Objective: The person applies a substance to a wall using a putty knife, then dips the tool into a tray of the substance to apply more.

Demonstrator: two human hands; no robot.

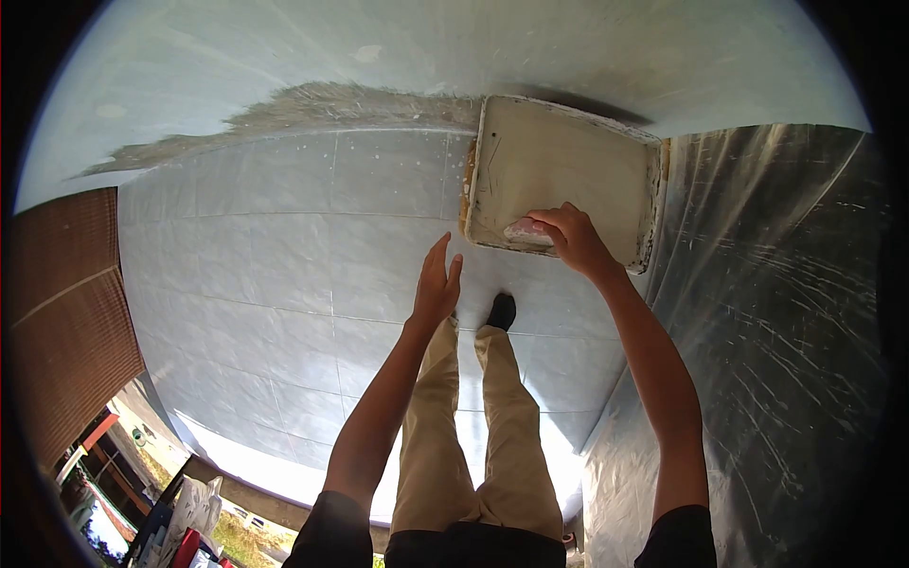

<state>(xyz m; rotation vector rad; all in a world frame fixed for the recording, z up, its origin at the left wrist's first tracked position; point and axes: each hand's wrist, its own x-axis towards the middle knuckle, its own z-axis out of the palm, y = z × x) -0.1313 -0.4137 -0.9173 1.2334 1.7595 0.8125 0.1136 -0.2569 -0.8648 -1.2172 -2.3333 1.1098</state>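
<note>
My right hand is stretched forward and closed on a small pale pinkish pad or sponge, pressed against a square, plaster-smeared board with a raised rim. My left hand is held out flat beside it, fingers together and pointing forward, holding nothing and hovering over the tiled floor. Below my hands I see my tan trousers and one dark shoe.
A pale wall rises ahead, with a rough grey streak of mortar along its base. Plastic sheeting covers the right side. A brown ribbed panel stands at left; the floor edge drops off behind me.
</note>
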